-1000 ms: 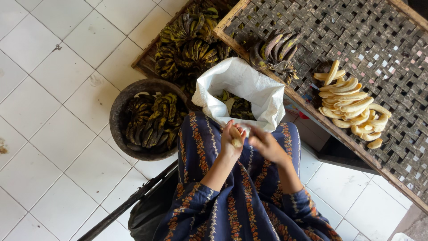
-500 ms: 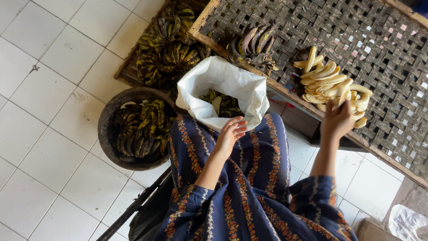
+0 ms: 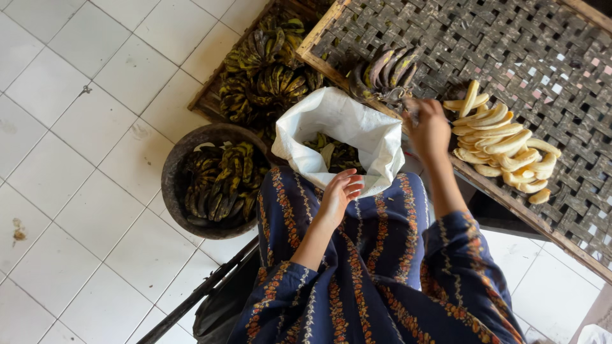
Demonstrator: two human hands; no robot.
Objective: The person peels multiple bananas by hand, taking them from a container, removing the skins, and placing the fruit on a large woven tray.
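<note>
Reaching out over the woven tray [image 3: 510, 51], the right hand [image 3: 428, 127] closed its fingers on a dark banana bunch [image 3: 386, 70] at the tray's near edge, just beside the peeled bananas [image 3: 503, 143] heaped there. The left hand [image 3: 339, 194] rested released and empty on the lap, touching the white sack [image 3: 344, 130] that stood open against the knees, seemingly to take peels. A bowl [image 3: 175, 169] of dark bananas sat nearby on the floor.
</note>
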